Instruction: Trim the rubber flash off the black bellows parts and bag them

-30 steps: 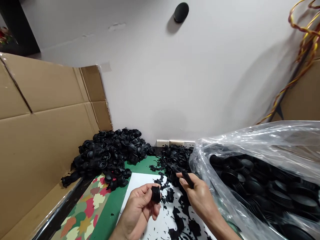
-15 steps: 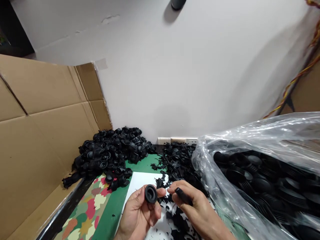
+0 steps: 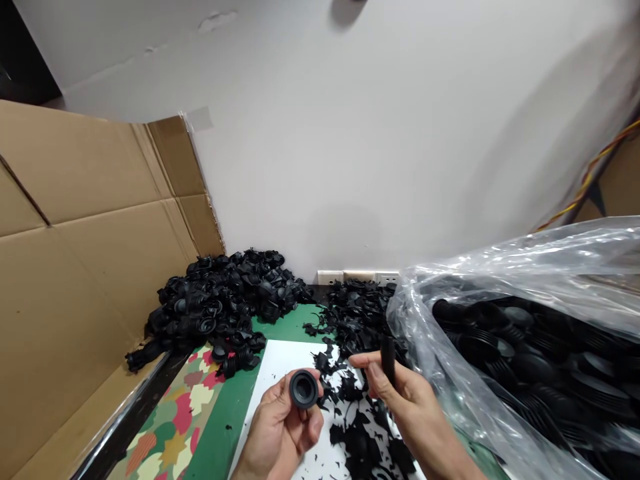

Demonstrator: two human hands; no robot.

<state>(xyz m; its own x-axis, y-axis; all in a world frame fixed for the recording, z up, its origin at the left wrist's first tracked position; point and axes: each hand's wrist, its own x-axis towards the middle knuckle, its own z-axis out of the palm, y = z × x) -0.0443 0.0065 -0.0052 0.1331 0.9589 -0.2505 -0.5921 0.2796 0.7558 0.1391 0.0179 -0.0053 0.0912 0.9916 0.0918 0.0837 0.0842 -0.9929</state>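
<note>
My left hand (image 3: 283, 430) is closed round a small black ribbed rubber part (image 3: 303, 389), its round opening turned toward me. My right hand (image 3: 405, 400) grips a slim black tool (image 3: 387, 360) that stands nearly upright, a little to the right of the part and apart from it. Both hands hover over a white sheet (image 3: 285, 367) strewn with black rubber scraps (image 3: 360, 433).
A heap of similar black parts (image 3: 225, 303) lies at the back left against a cardboard sheet (image 3: 90, 253). A scrap pile (image 3: 357, 313) sits by the wall. A clear plastic bag (image 3: 525, 333) full of black parts fills the right. A green mat (image 3: 220, 433) covers the table.
My left hand turned the part so its opening faces me. My right hand swung the tool from lying slantwise to nearly upright. The view tilted down slightly.
</note>
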